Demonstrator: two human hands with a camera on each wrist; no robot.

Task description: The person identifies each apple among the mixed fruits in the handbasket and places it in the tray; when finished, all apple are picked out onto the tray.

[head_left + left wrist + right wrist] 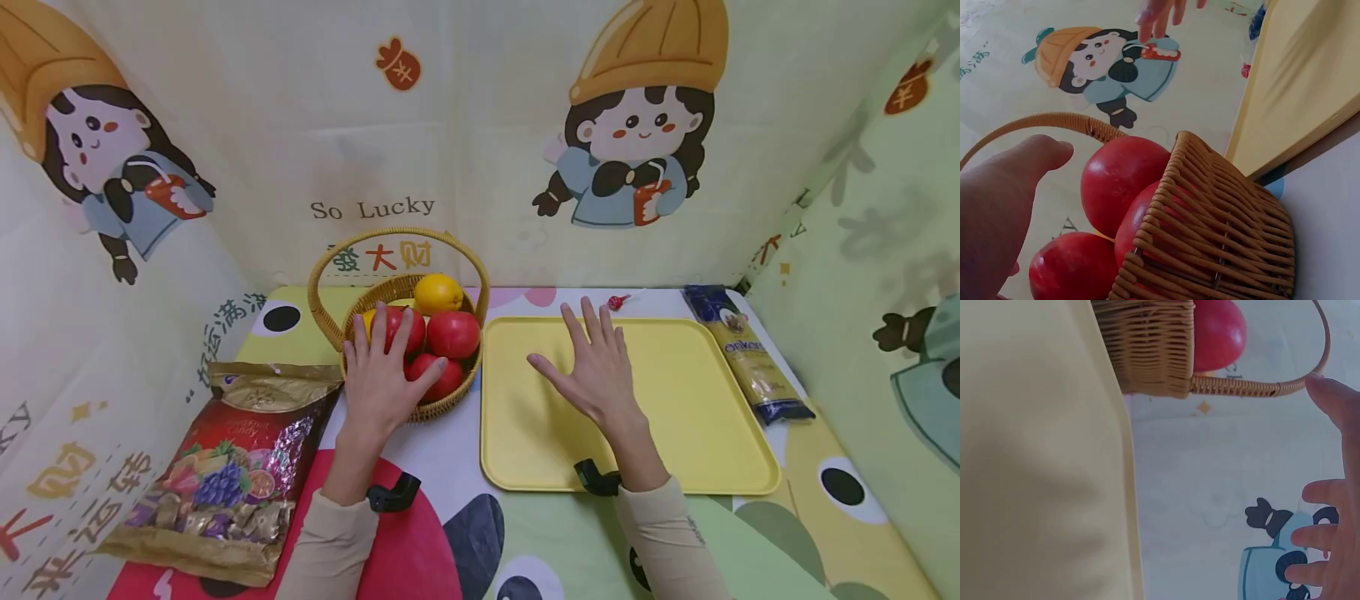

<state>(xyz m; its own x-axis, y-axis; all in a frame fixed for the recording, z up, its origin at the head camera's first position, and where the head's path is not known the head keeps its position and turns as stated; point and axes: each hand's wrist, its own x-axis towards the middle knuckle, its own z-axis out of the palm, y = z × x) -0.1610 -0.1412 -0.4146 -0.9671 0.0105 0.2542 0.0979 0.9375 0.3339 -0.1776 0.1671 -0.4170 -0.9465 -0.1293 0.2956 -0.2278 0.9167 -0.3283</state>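
Observation:
My left hand [381, 379] hovers over the near left side of a wicker basket [447, 406], fingers spread and holding nothing. Inside the basket lie several red apples [453, 334] and a yellow-orange fruit [438, 294]; a second one is partly hidden behind my left fingers. Over a yellow tray [697, 400] my right hand [597, 372] is held with spread fingers, its shadow falling on the tray. In the left wrist view my left thumb [1035, 156] is near the red apples [1124, 181], apart from them. The right wrist view shows nothing in my right hand [1329, 531].
A red and gold candy bag [232, 467] lies left of the basket. Right of the tray is a gold and blue packet [746, 354]. A red-wrapped lollipop [618, 302] lies behind the tray. The basket's tall handle [315, 292] arches over the fruit. Printed cloth walls enclose the table.

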